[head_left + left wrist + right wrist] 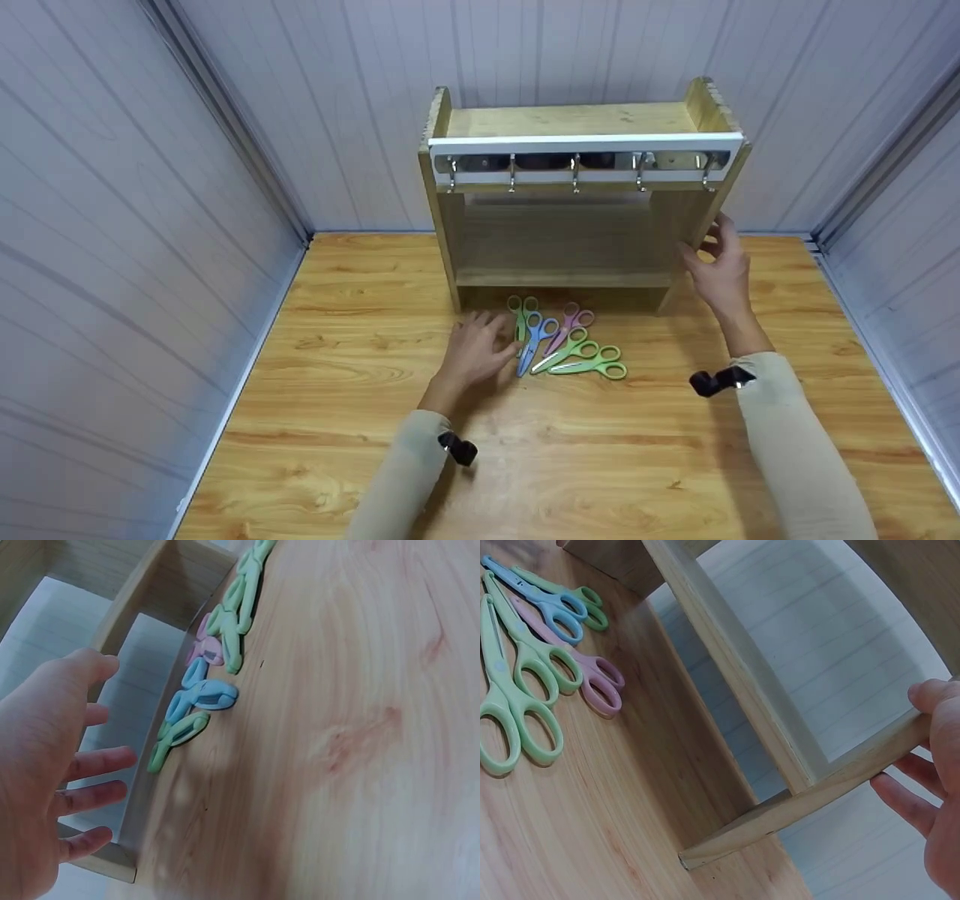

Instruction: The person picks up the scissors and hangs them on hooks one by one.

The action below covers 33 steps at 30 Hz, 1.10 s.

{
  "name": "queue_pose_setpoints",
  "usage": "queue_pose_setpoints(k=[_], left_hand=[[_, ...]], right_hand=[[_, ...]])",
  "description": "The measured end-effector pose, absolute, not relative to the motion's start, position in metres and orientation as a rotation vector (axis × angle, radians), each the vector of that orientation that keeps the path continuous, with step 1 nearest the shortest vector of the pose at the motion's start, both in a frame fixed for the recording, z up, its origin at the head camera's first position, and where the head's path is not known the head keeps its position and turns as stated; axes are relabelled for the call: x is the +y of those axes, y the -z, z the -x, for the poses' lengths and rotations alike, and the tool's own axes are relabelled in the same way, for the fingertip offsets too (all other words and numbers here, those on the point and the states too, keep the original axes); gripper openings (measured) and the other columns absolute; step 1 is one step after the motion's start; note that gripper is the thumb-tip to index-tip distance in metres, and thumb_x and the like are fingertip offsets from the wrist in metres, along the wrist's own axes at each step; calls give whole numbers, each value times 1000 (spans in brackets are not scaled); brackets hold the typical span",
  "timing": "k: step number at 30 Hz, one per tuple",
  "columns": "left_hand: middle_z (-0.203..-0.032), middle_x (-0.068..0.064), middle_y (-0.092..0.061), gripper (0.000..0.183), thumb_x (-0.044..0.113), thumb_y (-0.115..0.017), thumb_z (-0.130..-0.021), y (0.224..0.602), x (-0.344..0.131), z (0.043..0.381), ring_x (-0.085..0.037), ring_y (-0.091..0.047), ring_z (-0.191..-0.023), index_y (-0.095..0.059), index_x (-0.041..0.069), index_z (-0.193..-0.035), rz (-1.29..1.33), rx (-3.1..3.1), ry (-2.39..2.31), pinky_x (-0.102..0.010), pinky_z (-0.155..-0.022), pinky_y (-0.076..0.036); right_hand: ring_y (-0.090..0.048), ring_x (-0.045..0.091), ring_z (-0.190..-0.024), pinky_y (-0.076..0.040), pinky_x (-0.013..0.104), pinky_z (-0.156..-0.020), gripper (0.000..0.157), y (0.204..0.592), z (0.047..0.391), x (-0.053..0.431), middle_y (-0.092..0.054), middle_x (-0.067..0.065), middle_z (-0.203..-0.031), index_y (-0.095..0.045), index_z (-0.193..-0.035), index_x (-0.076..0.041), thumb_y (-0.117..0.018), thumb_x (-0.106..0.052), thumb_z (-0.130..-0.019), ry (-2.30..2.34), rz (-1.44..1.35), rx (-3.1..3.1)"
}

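A small wooden shelf point(562, 279) stands upright against the back wall. My right hand point(724, 281) grips its right side panel point(810, 799), thumb on the inner side and fingers on the outer face. My left hand point(474, 346) is just left of several children's scissors, in front of the shelf's left foot. In the left wrist view its fingers are spread and hold nothing. Closest to it lie a green pair of scissors point(520, 324) and blue scissors point(529, 351). Purple scissors point(557, 341) and two light green pairs, one the outermost scissors point(583, 366), lie fanned out to the right.
Across the shelf's upper front runs a white rail point(487, 177) with several metal hooks point(575, 174). Below it are open compartments. Pale panelled walls point(360, 112) enclose the wood-grain table point(570, 465) at the back and both sides.
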<state>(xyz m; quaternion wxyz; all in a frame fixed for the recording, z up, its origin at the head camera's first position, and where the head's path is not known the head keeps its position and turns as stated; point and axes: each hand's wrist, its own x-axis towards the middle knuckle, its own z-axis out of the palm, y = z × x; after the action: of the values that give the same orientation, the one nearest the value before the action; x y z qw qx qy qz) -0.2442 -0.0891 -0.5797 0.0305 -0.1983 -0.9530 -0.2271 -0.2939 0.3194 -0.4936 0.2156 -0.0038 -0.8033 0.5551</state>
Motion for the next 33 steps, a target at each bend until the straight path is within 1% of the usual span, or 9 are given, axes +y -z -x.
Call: queue_pose_setpoints(k=[6, 7, 13, 15, 21, 24, 27, 28, 33], left_hand=[[-144, -18, -75, 53, 47, -72, -103, 590, -85, 247, -45, -65, -138, -74, 12, -142, 635, -2914, 724, -72, -112, -50], [-143, -15, -76, 54, 51, -71, -103, 601, -85, 251, -42, -66, -138, -75, 14, -141, 646, -2895, 698, -70, -114, -50], [-140, -10, -77, 54, 62, -70, -100, 644, -83, 268, -40, -66, -138, -76, 24, -137, 652, -2878, 670, -72, -119, -47], [-141, -12, -77, 52, 60, -72, -99, 642, -81, 267, -42, -67, -138, -77, 25, -137, 650, -2907, 685, -75, -118, -47], [-142, -12, -77, 46, 55, -73, -99, 630, -77, 259, -41, -69, -135, -80, 26, -134, 655, -2943, 583, -71, -110, -52], [-140, -14, -77, 44, 50, -74, -98, 616, -74, 250, -42, -69, -133, -82, 23, -132, 645, -2959, 560, -70, -107, -53], [-139, -15, -76, 43, 48, -73, -99, 611, -70, 246, -41, -68, -133, -82, 22, -131, 621, -2973, 524, -69, -107, -52], [-140, -16, -76, 43, 48, -74, -99, 607, -69, 244, -42, -68, -134, -82, 21, -131, 610, -2988, 521, -70, -109, -51], [-143, -12, -75, 42, 52, -74, -101, 607, -66, 244, -39, -66, -136, -82, 25, -132, 565, -3011, 470, -67, -112, -51]], right_hand=[[-65, -10, -98, -54, 6, -83, 67, 495, 295, 320, -71, 25, -144, -51, -164, -5, -73, -3, -100, -1502, -2, -2226], [-65, -11, -97, -54, 6, -83, 67, 495, 295, 320, -71, 25, -144, -51, -163, -5, -73, -4, -100, -1495, -4, -2229], [-64, -14, -97, -53, 5, -84, 67, 496, 294, 321, -70, 28, -147, -50, -163, -3, -72, -2, -100, -1470, -6, -2244], [-64, -14, -96, -53, 5, -83, 67, 496, 295, 321, -70, 28, -147, -50, -163, -3, -71, -1, -100, -1478, -8, -2243], [-64, -16, -95, -53, 5, -84, 68, 498, 295, 320, -69, 29, -147, -48, -165, -3, -70, 0, -101, -1488, -15, -2246], [-63, -16, -95, -53, 4, -84, 68, 498, 295, 321, -69, 28, -148, -48, -166, -4, -70, -1, -101, -1483, -5, -2254], [-64, -13, -97, -54, 5, -84, 68, 498, 295, 321, -69, 25, -149, -47, -166, -6, -69, -1, -102, -1496, 5, -2256], [-64, -12, -98, -54, 6, -85, 69, 499, 295, 321, -68, 23, -149, -47, -167, -7, -69, -1, -102, -1500, 8, -2258], [-65, -11, -99, -54, 7, -87, 69, 500, 297, 322, -67, 21, -149, -46, -168, -9, -68, -2, -103, -1497, 21, -2274]])
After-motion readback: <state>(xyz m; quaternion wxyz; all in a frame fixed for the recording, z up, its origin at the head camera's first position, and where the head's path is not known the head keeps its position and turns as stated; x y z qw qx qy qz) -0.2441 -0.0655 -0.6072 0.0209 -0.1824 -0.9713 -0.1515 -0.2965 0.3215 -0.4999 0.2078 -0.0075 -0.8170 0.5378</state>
